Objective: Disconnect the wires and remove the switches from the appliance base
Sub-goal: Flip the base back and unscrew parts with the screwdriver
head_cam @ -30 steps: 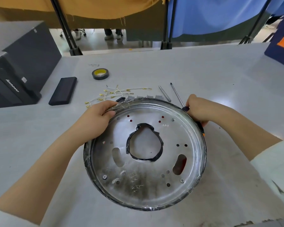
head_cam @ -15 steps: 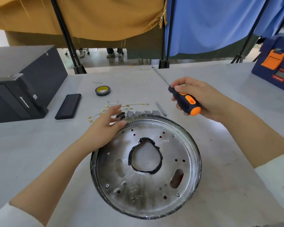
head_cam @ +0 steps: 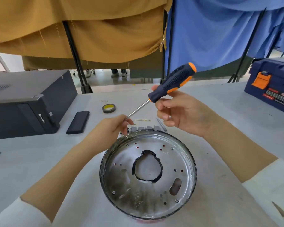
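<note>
The right hand (head_cam: 180, 112) grips the screwdriver (head_cam: 171, 83) handle; the left hand (head_cam: 108, 130) pinches its shaft tip. The base (head_cam: 147, 174) lies on the bench (head_cam: 220, 202) below both; switches (head_cam: 144, 128) sit just beyond. A slipping tip may jab fingers.

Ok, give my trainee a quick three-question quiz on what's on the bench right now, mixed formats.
1. True or false: the right hand holds the screwdriver by its handle.
2. Multiple choice: the tape roll lies (A) inside the appliance base, (B) on the table beyond the base, (C) on the black computer case.
3. Fill in: the left hand pinches the screwdriver's metal ____ near its tip.

Key: 1 true; 2 B; 3 shaft.
</note>
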Available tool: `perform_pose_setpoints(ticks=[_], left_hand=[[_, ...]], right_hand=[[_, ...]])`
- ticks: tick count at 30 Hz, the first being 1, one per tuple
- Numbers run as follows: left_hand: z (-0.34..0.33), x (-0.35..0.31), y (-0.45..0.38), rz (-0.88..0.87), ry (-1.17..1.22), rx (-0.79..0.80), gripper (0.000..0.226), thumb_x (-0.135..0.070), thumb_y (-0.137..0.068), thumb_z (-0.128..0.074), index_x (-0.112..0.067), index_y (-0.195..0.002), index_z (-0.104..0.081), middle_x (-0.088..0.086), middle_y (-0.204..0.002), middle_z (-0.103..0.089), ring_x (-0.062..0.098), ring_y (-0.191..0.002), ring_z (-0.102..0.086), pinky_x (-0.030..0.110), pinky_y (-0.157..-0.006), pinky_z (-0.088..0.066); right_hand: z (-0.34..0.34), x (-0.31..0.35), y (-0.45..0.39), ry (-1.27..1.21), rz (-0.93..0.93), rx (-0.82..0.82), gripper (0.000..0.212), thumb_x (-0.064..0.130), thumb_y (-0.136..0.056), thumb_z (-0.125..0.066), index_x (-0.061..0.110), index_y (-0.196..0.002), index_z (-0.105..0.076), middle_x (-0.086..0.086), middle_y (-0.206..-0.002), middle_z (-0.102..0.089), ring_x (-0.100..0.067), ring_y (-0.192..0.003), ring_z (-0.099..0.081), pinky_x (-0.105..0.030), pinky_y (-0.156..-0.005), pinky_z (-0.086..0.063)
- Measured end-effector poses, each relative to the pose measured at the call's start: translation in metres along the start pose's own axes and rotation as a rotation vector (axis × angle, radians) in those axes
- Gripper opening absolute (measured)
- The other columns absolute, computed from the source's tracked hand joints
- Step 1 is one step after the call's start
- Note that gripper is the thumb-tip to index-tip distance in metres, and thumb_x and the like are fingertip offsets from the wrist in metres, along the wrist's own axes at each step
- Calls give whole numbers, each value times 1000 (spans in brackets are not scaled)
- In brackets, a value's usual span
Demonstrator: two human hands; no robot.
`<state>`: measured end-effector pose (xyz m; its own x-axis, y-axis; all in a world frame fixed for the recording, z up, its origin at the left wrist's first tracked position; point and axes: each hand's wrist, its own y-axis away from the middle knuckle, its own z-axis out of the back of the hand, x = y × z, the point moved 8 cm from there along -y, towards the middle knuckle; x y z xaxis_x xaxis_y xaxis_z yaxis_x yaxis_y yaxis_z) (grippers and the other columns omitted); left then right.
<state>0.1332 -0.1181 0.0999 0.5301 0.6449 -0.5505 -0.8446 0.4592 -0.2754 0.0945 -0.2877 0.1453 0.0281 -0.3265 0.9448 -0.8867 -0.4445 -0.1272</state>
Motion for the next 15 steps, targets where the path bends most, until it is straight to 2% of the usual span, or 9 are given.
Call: perform_pose_setpoints(ticks=[3, 5, 7, 9, 10, 12, 15], left_hand=[[-13, -3, 10, 43, 115, 44, 28, -19, -102, -40, -38, -92, -57, -19, -79, -70, -15, -74, -55, 4, -69, -37], [-24, -5, 18, 65, 192, 98, 24, -22, -102, -43, -36, -97, -61, -22, -87, -71, -12, -90, -56, 5, -80, -38], [-27, -7, 25, 65, 218, 118, 24, -32, -100, -42, -36, -103, -65, -23, -98, -69, -11, -100, -55, 5, -85, -38], [-22, -1, 27, 107, 276, 60, 34, -47, -96, -32, -40, -111, -62, -31, -110, -62, -19, -105, -50, -1, -87, -32], [-19, 7, 28, 168, 338, 12, 38, -49, -96, -29, -39, -116, -60, -30, -114, -60, -17, -109, -49, 2, -92, -31], [-16, 32, 29, 291, 441, -67, 32, -41, -101, -33, -34, -119, -58, -23, -116, -62, -2, -116, -53, 16, -99, -34], [-31, 52, 34, 378, 487, -49, 24, -25, -102, -42, -35, -112, -62, -19, -116, -63, 5, -117, -55, 16, -92, -37]], right_hand=[[8, 9, -7, 364, 94, -261, 13, 23, -94, -58, 16, -105, -57, 3, -60, -49, -12, -46, -39, -21, -40, -31], [8, 16, -12, 522, 134, -385, 17, 34, -94, -57, 17, -94, -54, 8, -52, -45, -8, -41, -33, -19, -39, -27], [1, 22, -17, 677, 192, -429, 17, 39, -94, -55, 23, -90, -53, 14, -48, -47, -2, -40, -39, -16, -42, -29], [-8, 21, -20, 825, 252, -436, 15, 42, -96, -50, 28, -92, -50, 21, -47, -51, 1, -43, -46, -19, -51, -33], [-11, 18, -21, 854, 271, -434, 15, 43, -97, -47, 28, -93, -48, 23, -48, -52, 1, -43, -47, -22, -53, -33], [-16, 11, -21, 814, 306, -417, 13, 40, -98, -44, 28, -93, -44, 21, -52, -51, -1, -44, -45, -22, -51, -34], [-21, -1, -21, 625, 334, -361, 12, 34, -100, -43, 29, -90, -41, 22, -57, -51, -2, -47, -43, -15, -44, -34]])
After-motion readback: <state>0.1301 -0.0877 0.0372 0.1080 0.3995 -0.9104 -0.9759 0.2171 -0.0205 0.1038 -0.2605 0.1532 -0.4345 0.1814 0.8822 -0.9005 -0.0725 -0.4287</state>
